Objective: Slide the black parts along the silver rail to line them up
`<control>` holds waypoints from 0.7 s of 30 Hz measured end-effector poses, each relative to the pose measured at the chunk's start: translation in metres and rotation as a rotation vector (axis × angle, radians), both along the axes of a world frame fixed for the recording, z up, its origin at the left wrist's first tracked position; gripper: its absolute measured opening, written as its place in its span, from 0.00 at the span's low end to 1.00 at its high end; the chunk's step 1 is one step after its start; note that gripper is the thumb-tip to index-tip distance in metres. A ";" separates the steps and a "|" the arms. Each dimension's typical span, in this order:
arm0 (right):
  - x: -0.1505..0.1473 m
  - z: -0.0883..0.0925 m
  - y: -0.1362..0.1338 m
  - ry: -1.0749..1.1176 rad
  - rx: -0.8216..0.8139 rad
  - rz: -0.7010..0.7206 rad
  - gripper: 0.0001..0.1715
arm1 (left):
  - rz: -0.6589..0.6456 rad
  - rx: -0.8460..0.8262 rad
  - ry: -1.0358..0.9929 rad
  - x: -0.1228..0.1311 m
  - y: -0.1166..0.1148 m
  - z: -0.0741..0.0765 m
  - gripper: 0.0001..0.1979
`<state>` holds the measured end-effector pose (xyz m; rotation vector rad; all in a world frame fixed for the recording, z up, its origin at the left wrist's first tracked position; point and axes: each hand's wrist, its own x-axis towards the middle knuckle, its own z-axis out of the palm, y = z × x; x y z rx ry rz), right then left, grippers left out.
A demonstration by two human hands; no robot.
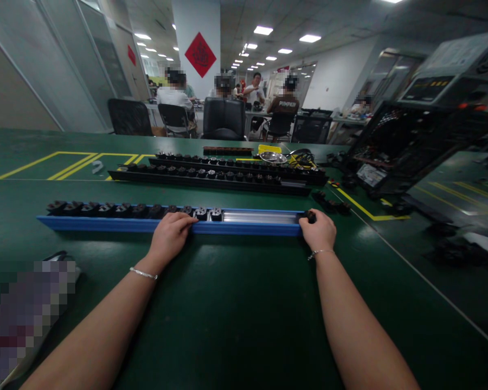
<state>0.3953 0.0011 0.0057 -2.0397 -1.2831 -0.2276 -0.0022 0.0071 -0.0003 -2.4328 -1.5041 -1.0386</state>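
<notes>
A long blue channel (244,229) lies crosswise on the green table in front of me. Several black socket-like blocks (107,209) with metal parts sit in a row along its left and middle part, while the bare metal inside (260,216) shows farther right. My left hand (171,238) is closed over the channel's near edge around its middle, thumb and fingers pressed together. At the right end, my right hand (319,232) pinches a black socket block (309,216) at the channel's opening. The fingers partly hide that block, so whether it is inside the channel I cannot tell.
Behind lie two black channels (215,183) with similar blocks. A metal bowl (273,157), a yellow tray (269,148) and cables (303,158) are farther back. Loose black parts (331,203) and a large open machine (390,141) stand right. A blurred-out bag-like item (28,319) lies left.
</notes>
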 end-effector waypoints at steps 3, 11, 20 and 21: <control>0.003 -0.004 0.001 -0.029 0.039 0.029 0.21 | -0.007 0.015 0.009 -0.001 0.000 -0.001 0.14; 0.019 -0.006 0.001 0.079 0.004 0.049 0.22 | -0.005 0.018 0.006 0.000 0.000 0.000 0.14; 0.020 -0.003 0.001 0.208 0.026 0.044 0.22 | 0.003 0.008 -0.002 -0.001 0.001 -0.001 0.14; 0.020 -0.003 0.000 0.212 0.028 0.041 0.22 | 0.001 0.009 0.000 -0.001 0.001 -0.001 0.14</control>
